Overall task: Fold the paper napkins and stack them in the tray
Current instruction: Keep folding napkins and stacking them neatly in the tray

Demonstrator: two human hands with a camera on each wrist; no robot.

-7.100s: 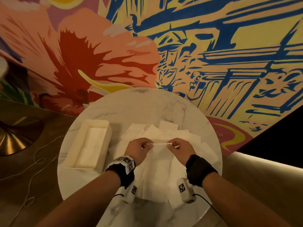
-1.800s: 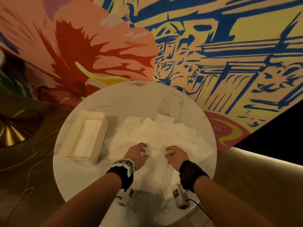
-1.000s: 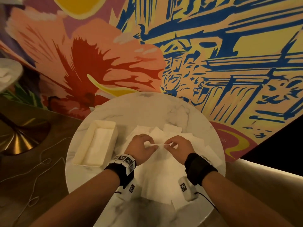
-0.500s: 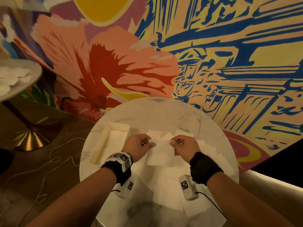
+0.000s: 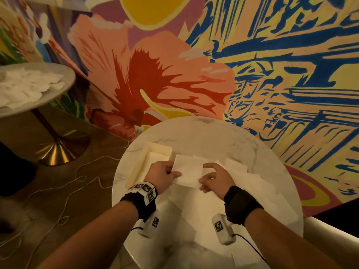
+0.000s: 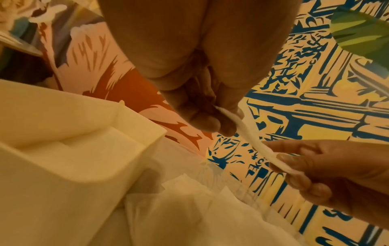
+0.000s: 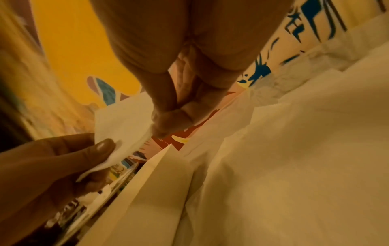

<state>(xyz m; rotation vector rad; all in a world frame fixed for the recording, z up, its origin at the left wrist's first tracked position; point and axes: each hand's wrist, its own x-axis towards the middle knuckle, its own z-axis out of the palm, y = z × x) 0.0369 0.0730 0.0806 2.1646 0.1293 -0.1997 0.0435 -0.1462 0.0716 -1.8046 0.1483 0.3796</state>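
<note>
A folded white napkin (image 5: 189, 171) hangs just above the round marble table (image 5: 204, 136), stretched between both hands. My left hand (image 5: 174, 172) pinches its left edge beside the cream tray (image 5: 158, 149). My right hand (image 5: 204, 174) pinches the right edge. In the left wrist view the napkin (image 6: 252, 141) shows edge-on, thumb and fingers of each hand closed on it, with the tray (image 6: 63, 119) right below and left. The tray holds folded napkins. In the right wrist view my fingertips (image 7: 164, 126) nip the napkin (image 7: 122, 119).
Several unfolded napkins (image 5: 252, 183) lie spread over the table's middle and right. A painted wall rises close behind the table. To the left stands a second round table (image 5: 64, 80) heaped with white napkins, and thin cables (image 5: 77, 179) trail across the wooden floor.
Both hands have carried the folded napkin leftward until its left edge reaches the tray's near corner. The napkin hung down half a second ago; now it lies flatter between the hands.
</note>
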